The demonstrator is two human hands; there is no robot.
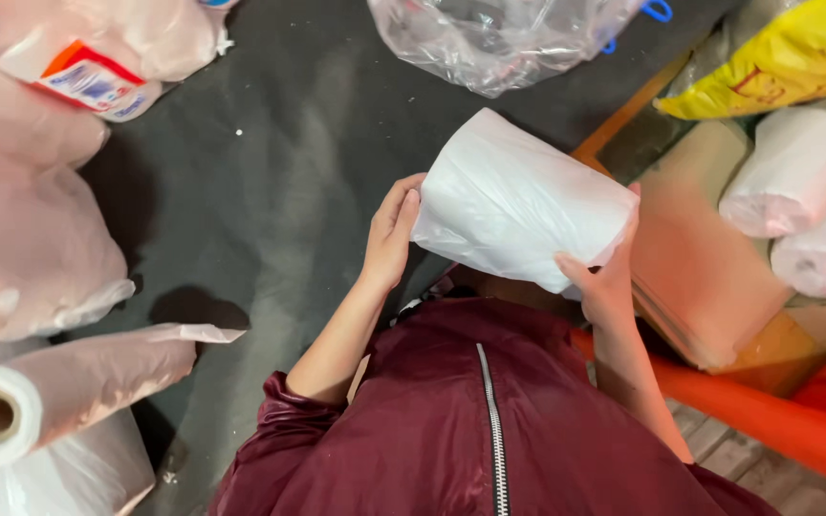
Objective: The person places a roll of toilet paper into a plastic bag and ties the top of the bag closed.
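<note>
Because the white plastic roll (518, 201) is bulky and soft, it is carried between both hands above the person's lap: the left hand (391, 234) lies flat against its near end with fingers extended, and the right hand (604, 277) cups the far lower corner, thumb and fingers grasping the film. Held clear of the dark floor (279, 162), it tilts slightly, close to the maroon jacket (470, 420). Similar wrapped rolls (800, 167) rest stacked at the right beside a cardboard box (700, 268), while a roll on a cardboard core (59, 397) lies at lower left.
</note>
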